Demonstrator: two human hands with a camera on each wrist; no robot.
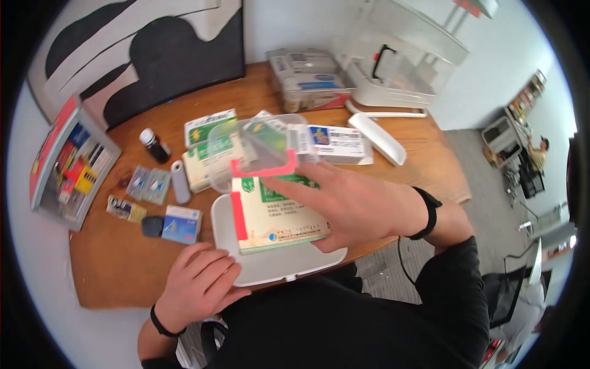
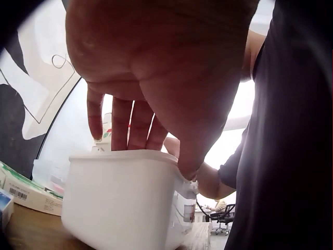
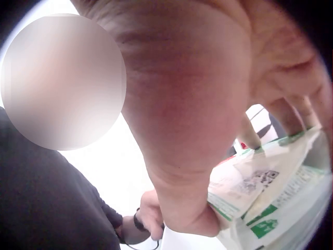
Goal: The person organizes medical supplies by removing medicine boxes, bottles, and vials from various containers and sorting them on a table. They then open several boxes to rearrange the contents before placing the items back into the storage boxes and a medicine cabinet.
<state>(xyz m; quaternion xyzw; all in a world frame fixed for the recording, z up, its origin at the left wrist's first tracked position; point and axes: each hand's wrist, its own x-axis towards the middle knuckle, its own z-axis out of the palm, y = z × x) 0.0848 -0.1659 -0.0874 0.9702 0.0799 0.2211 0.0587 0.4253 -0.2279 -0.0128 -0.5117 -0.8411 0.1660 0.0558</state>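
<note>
My right hand (image 1: pixel 347 200) holds a cream and green medicine box (image 1: pixel 279 215), fingers along its far edge and thumb at the near right side. That medicine box is tilted over the white storage box (image 1: pixel 270 269); in the right wrist view its QR code panel (image 3: pixel 257 182) shows. My left hand (image 1: pixel 200 280) grips the storage box's left front rim, fingertips over the edge, and in the left wrist view the thumb (image 2: pixel 188 164) lies at the outer corner. Behind stands a clear lid (image 1: pixel 216 157) with a pink handle (image 1: pixel 264 168).
Further cream and green boxes (image 1: pixel 209 166) and a white medicine box (image 1: pixel 338 142) lie behind. At left are a dark bottle (image 1: pixel 155 147), blister packs (image 1: pixel 149 184), a blue box (image 1: pixel 182 224) and a filled clear case (image 1: pixel 77 166). A white tray (image 1: pixel 381 140) lies at right.
</note>
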